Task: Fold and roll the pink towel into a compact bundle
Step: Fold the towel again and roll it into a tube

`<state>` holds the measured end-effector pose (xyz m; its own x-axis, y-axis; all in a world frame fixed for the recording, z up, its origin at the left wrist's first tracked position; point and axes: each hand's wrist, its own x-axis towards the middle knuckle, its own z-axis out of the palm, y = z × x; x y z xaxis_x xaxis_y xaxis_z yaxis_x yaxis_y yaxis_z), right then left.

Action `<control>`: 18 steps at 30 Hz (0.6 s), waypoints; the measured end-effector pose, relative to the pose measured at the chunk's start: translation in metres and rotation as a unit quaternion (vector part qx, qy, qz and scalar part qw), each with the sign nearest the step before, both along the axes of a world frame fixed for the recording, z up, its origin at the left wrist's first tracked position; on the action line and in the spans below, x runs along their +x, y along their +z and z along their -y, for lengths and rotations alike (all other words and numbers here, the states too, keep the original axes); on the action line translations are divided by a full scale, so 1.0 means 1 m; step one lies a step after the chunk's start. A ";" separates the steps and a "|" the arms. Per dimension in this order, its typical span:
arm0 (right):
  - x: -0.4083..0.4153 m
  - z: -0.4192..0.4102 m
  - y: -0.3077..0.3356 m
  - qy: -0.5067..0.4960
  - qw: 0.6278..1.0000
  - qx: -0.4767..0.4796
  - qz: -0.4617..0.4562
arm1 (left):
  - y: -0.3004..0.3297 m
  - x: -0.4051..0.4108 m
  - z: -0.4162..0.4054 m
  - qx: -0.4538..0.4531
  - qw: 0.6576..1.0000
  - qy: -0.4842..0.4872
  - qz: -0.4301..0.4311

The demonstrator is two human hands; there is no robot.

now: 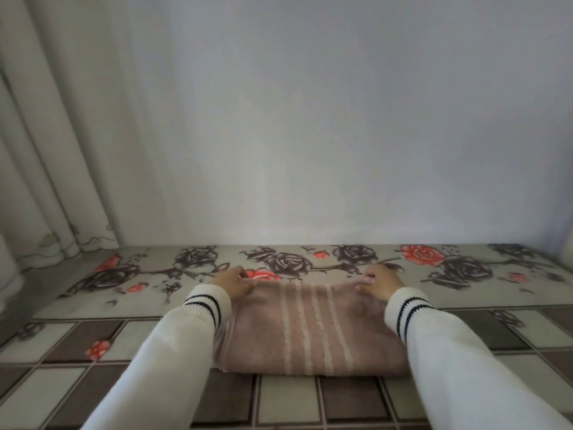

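the left hand (231,282) is at the far left corner of the pink towel (310,330), its fingers curled over the far edge so that its grip pinches the cloth there. the towel lies folded into a thick, roughly rectangular pad on the bed (434,398), stretching from that far edge toward the near side between the two forearms. it is soft, napped terry with four pale raised stripes (313,330) running near to far across its middle, and layered folded edges showing on its left side. the right hand (379,282) is at the far right corner, fingers bunched on a small puckered ridge of cloth, so its grip also holds the towel's edge. both wrists wear white ribbed knit cuffs (203,307) with two dark bands. the bed's cover (288,262) is printed with grey and coral roses at the far side and grey-and-brown squares nearer. pale pleated curtains (46,150) hang at the far left beside a plain wall (341,119). no writing can be read.
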<state>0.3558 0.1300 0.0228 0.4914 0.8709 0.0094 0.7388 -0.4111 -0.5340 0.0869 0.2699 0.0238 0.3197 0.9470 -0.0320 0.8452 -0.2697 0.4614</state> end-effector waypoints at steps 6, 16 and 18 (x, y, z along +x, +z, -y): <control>-0.001 -0.005 -0.009 -0.024 0.999 -0.017 -0.033 | -0.005 -0.011 -0.002 -0.061 0.998 -0.009 -0.015; 0.006 -0.002 -0.007 -0.028 0.998 0.030 -0.051 | -0.002 -0.009 -0.001 -0.016 0.999 -0.014 0.025; 0.009 0.001 -0.005 -0.040 0.992 0.055 -0.107 | 0.002 -0.011 -0.001 -0.007 0.999 -0.011 0.039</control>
